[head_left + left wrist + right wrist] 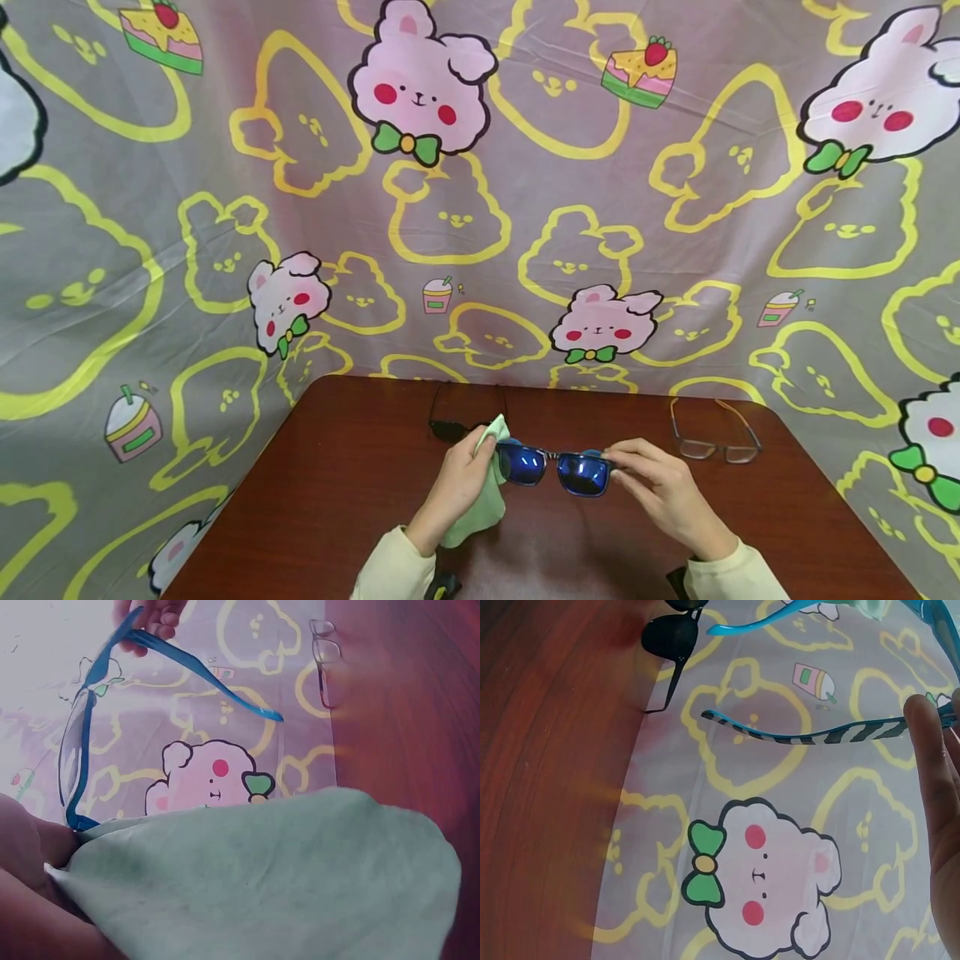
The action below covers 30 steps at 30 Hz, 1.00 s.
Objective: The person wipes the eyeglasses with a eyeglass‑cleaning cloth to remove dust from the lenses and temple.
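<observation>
A pair of sunglasses (583, 475) with blue mirrored lenses is held up above the table, its lenses toward the head camera. My right hand (663, 492) pinches the frame at its right end, near the hinge. A pale green cloth (480, 510) hangs from my left hand (455, 481), which grips the cloth at the left end of the sunglasses. In the left wrist view the cloth (285, 877) hides most of that hold. Both blue temples stand unfolded, and the right wrist view shows one temple (817, 737) with black and white stripes.
Black sunglasses (448, 430) lie at the back of the brown table (337, 467), behind my left hand. Clear eyeglasses (723, 451) with open temples lie at the back right. A patterned curtain (517, 192) hangs behind the table and along its sides.
</observation>
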Motion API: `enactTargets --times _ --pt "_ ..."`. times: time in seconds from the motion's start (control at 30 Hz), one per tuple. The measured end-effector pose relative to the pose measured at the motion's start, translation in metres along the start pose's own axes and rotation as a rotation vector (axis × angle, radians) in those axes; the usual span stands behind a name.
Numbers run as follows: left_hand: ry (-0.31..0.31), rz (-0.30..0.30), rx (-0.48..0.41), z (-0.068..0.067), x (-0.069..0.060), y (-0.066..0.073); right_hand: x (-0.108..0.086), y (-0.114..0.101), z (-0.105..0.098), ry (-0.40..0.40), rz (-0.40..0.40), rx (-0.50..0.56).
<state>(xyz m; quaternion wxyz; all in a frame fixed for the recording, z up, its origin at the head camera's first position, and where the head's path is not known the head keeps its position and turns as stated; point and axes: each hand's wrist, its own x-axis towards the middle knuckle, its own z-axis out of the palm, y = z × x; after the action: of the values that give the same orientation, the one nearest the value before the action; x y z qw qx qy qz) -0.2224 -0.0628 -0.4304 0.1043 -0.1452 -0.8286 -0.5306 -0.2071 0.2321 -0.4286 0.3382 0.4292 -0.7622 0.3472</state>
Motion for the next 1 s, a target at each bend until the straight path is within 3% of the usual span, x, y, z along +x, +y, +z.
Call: enactTargets --times 0.13,0.37,0.57,0.67,0.8,0.9,1.0 --pt "-0.018 -0.034 -0.047 0.000 0.001 0.001 -0.001 0.002 0.001 0.019 -0.024 -0.023" --pt "-0.106 -0.110 -0.256 -0.001 0.000 0.006 0.000 0.003 0.001 0.020 -0.043 -0.022" --pt "-0.118 -0.125 -0.317 -0.001 0.001 0.007 0.010 -0.010 0.000 0.037 -0.077 0.017" --pt "-0.128 -0.130 -0.349 -0.007 -0.002 0.018 0.019 -0.023 -0.002 0.044 -0.091 0.030" --pt "-0.113 -0.115 -0.349 -0.008 -0.003 0.021 0.024 -0.030 -0.002 0.050 -0.088 0.056" --pt "-0.092 -0.094 -0.347 -0.009 -0.004 0.022 0.023 -0.029 -0.002 0.034 -0.054 0.094" --pt "-0.079 -0.073 -0.320 -0.014 -0.008 0.037 0.021 -0.030 -0.003 -0.001 0.034 0.134"
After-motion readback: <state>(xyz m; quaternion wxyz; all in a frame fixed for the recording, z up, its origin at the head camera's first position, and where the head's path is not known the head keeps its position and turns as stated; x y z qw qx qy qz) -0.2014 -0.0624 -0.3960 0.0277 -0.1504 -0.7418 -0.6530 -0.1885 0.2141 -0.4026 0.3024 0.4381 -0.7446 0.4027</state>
